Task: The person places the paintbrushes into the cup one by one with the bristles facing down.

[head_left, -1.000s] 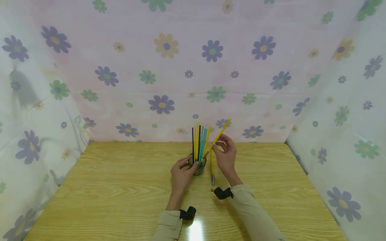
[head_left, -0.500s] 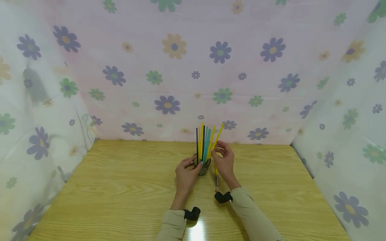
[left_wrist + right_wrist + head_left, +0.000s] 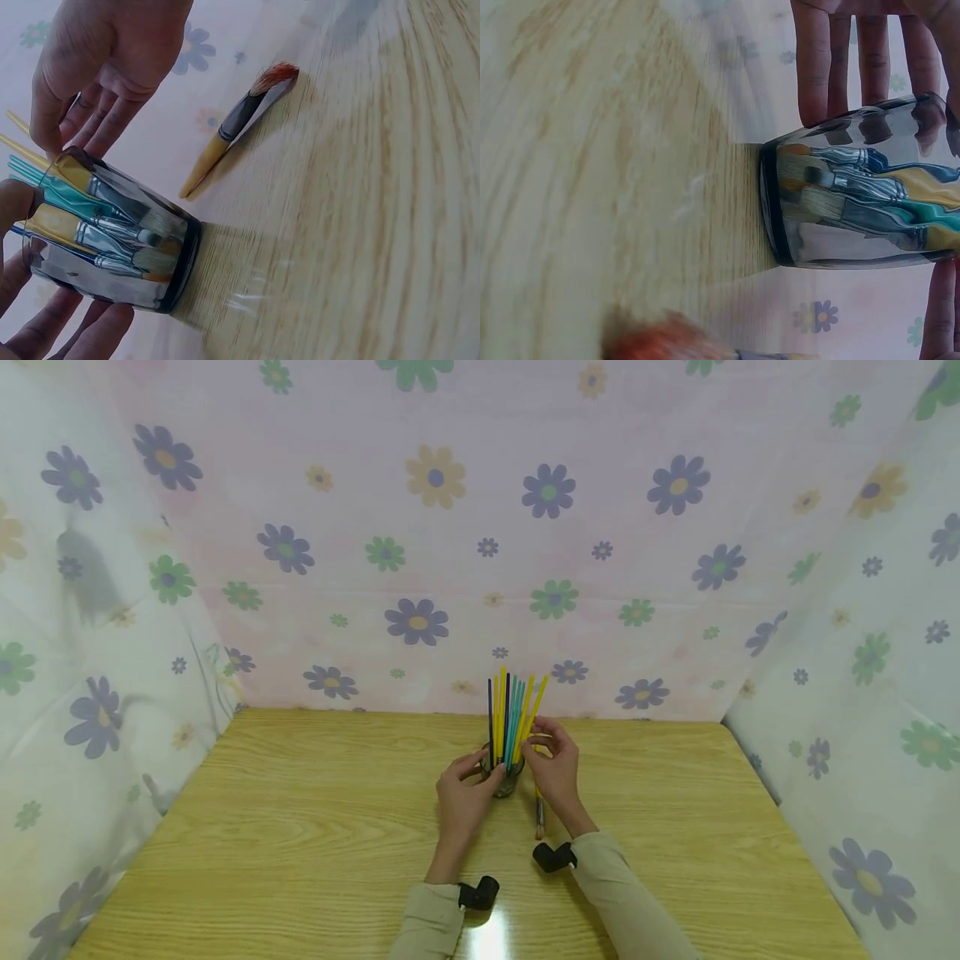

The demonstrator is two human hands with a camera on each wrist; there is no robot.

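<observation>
A clear glass (image 3: 505, 788) stands upright on the table with several paintbrushes (image 3: 499, 718) in it, bristles down. Their handles are yellow, teal and dark. My left hand (image 3: 461, 802) grips the glass from the left, with thumb and fingers around its side. At the right rim, my right hand (image 3: 557, 768) pinches a yellow-handled paintbrush (image 3: 542, 690) whose lower end is inside the glass. Through the glass wall, the left wrist view shows the bristles (image 3: 157, 261) and metal ferrules. Another yellow paintbrush (image 3: 539, 814) with reddish bristles lies on the table beside the glass, partly hidden by my right hand.
The wood-grain table (image 3: 315, 827) extends to both sides of the glass. Behind it hangs a flower-printed cloth (image 3: 322, 627), with similar cloth at the left and right. A black wrist camera (image 3: 480, 893) sits on each sleeve.
The yellow paintbrush in my right hand has gone down into the glass and become more upright. My right hand has moved lower and closer to the rim. The left hand keeps holding the glass.
</observation>
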